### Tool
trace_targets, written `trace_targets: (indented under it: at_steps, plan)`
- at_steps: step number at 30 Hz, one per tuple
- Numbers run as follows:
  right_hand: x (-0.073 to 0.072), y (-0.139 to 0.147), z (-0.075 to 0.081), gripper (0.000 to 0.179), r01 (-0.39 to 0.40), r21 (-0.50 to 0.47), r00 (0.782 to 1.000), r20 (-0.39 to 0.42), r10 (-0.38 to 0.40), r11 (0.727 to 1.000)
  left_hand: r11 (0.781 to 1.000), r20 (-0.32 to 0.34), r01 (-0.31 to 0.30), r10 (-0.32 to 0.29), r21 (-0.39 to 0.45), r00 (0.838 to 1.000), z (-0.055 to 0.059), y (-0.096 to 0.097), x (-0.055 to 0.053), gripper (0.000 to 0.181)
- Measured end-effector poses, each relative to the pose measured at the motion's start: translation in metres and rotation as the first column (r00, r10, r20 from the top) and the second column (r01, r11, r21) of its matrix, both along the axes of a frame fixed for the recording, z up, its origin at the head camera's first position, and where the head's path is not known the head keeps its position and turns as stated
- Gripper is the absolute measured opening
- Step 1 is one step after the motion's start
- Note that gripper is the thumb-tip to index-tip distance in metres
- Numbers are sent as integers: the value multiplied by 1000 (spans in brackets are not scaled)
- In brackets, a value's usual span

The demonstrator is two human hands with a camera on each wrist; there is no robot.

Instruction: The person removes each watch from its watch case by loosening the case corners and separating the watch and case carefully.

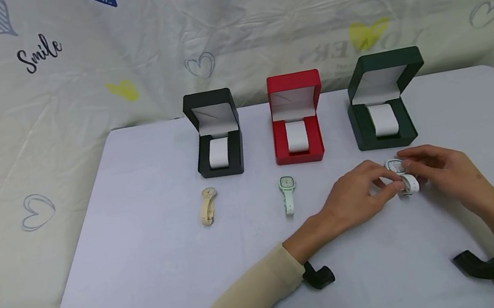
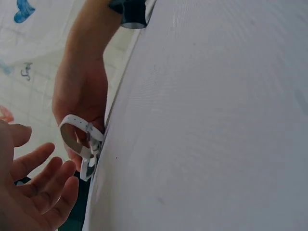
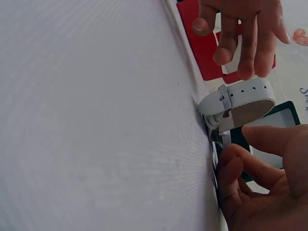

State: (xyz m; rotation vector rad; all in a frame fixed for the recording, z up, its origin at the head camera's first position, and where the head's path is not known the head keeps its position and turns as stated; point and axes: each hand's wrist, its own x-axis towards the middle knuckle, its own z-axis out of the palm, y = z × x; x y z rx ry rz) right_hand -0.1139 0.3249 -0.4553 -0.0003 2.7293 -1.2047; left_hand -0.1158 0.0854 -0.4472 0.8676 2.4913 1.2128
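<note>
A white wristwatch (image 1: pixel 410 184) with a squarish face and a buckled, looped strap is at the right of the table, in front of the green box. My right hand (image 1: pixel 446 172) pinches it near the case from the right. In the right wrist view, the strap of the watch (image 3: pixel 252 91) stands up in a ring, with the thumb and fingers of my right hand (image 3: pixel 269 168) at its lower end. From the left, my left hand (image 1: pixel 356 193) reaches close to the strap. Its fingers (image 2: pixel 45 192) are spread and loosely bent beside the watch (image 2: pixel 74 137), holding nothing.
Three lidded boxes stand open along the back: black (image 1: pixel 207 158), red (image 1: pixel 280 143) and green (image 1: pixel 361 129), each with a white cushion inside. A beige watch (image 1: pixel 207 209) lies before the black box. Before the red one lies a pale green watch (image 1: pixel 288 196).
</note>
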Motion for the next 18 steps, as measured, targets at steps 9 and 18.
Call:
trace_targets:
  at_steps: [9, 18]
  plan:
    - [5, 0, 3, 36, 51, 69, 991, -125, -42, 996, 998, -60, -61, 61, 3, 996, 15, -20, -3, 32]
    - [7, -9, 16, 31, 120, -15, 956, -269, -119, 993, 991, -196, -135, 135, 16, 971, 28, -59, -4, 33]
